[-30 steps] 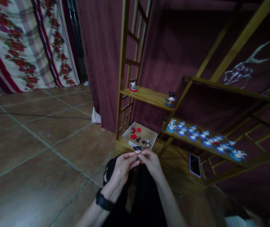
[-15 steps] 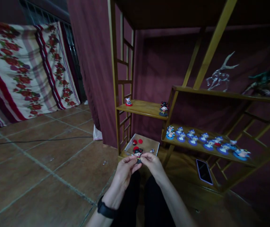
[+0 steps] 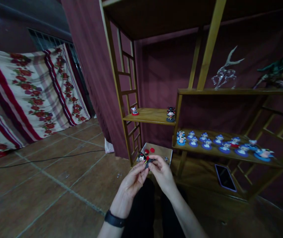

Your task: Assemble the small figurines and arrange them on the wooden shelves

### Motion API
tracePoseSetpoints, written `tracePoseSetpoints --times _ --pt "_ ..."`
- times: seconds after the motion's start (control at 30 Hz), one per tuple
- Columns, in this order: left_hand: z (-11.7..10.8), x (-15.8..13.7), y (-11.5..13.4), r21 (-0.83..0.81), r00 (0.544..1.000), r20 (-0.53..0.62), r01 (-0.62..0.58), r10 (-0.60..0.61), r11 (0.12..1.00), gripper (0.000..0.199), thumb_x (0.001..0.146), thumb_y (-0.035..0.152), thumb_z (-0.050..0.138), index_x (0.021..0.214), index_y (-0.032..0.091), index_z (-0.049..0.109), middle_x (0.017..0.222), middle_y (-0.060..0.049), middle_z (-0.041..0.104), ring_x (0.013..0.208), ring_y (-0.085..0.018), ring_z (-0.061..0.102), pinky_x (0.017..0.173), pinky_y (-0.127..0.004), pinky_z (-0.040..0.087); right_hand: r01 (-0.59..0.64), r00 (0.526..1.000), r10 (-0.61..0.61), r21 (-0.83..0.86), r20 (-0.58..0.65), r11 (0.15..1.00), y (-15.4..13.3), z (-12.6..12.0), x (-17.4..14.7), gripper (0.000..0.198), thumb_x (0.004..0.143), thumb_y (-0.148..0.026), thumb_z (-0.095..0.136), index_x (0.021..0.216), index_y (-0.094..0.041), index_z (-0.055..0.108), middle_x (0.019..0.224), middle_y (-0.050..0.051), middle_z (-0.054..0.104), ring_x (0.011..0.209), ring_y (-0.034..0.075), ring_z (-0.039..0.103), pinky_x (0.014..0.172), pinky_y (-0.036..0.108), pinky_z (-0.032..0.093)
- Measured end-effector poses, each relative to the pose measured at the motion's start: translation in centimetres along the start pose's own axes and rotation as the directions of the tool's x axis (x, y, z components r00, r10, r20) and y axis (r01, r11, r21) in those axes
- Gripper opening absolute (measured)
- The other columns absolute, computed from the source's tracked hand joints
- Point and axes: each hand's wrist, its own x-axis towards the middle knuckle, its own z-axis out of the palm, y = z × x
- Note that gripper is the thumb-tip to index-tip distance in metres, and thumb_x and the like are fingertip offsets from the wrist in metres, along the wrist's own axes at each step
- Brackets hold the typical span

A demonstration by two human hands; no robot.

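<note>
Between my two hands is a small black-haired figurine (image 3: 142,157), tilted to the left with its dark base toward my right fingers. My left hand (image 3: 134,178) pinches it from the left side, near the body and base. With thumb and fingers, my right hand (image 3: 160,169) grips the dark round base. Just behind, a shallow box (image 3: 159,149) holds a few red pieces (image 3: 152,150) and a small pale figure (image 3: 166,158). A watch (image 3: 115,219) is on my left wrist.
A wooden shelf unit (image 3: 151,115) stands ahead. On it are a small red-based figurine (image 3: 134,111), black-haired figurines (image 3: 170,114), several blue-based figurines (image 3: 207,143), a glass deer (image 3: 225,74), a dark green sculpture (image 3: 275,72) and a phone (image 3: 225,177). A cable (image 3: 44,158) crosses the tiled floor.
The figurine has gone from upright to tilted left, its base now turned toward my right hand. My view has shifted and tilted slightly.
</note>
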Motion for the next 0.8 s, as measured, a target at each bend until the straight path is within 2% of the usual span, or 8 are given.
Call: tracePoseSetpoints --times 0.17,0.33,0.5,0.67,0.8 --pt "0.7 -0.2 0.0 0.078 1.000 -0.009 -0.028 0.029 0.997 0.018 0.071 -0.006 0.056 0.078 0.009 0.063 0.076 -0.006 0.067 0.066 -0.011 0.066 0.064 -0.018 0.055 0.142 0.989 -0.149 -0.220 -0.015 0.965 -1.2 -0.5 -0.4 0.020 0.078 -0.022 0.051 0.097 -0.023 0.056 0.099 0.004 0.057 0.089 0.016 0.057 0.081 0.030 0.048" --pt "2.1 -0.6 0.0 0.270 0.986 0.031 -0.166 0.163 0.949 0.018 0.064 0.000 0.067 0.078 0.010 0.065 0.076 -0.005 0.068 0.066 -0.012 0.066 0.062 -0.019 0.055 0.136 0.991 -0.133 -0.331 0.032 0.934 -2.1 -1.1 0.3 0.017 0.077 -0.019 0.049 0.091 -0.023 0.058 0.091 0.002 0.058 0.080 0.015 0.058 0.073 0.028 0.048" --pt "2.9 -1.3 0.0 0.314 0.971 0.044 -0.235 0.233 0.920 0.018 0.063 0.004 0.070 0.079 0.011 0.066 0.080 -0.006 0.069 0.069 -0.013 0.065 0.067 -0.022 0.055 0.107 0.994 -0.106 -0.311 0.017 0.944 -2.3 -1.1 0.9 0.013 0.076 -0.018 0.049 0.084 -0.022 0.059 0.088 0.001 0.059 0.076 0.015 0.059 0.066 0.026 0.048" --pt "3.1 -1.8 0.4 0.308 0.971 0.018 -0.234 0.240 0.922 0.016 0.063 0.004 0.070 0.076 0.011 0.067 0.080 -0.006 0.070 0.069 -0.014 0.066 0.066 -0.022 0.055 0.118 0.993 -0.116 -0.221 0.020 0.968 -2.2 -0.8 1.2 0.011 0.075 -0.018 0.051 0.079 -0.020 0.061 0.091 0.003 0.059 0.082 0.015 0.060 0.074 0.027 0.049" --pt "3.2 -2.1 0.6 0.291 0.975 0.009 -0.217 0.224 0.932 0.015 0.062 0.002 0.069 0.075 0.010 0.067 0.077 -0.006 0.070 0.067 -0.013 0.066 0.064 -0.021 0.055 0.112 0.993 -0.117 -0.207 -0.009 0.972 -2.3 -0.4 1.0 0.010 0.075 -0.019 0.051 0.078 -0.020 0.061 0.091 0.004 0.059 0.081 0.015 0.060 0.073 0.027 0.049"
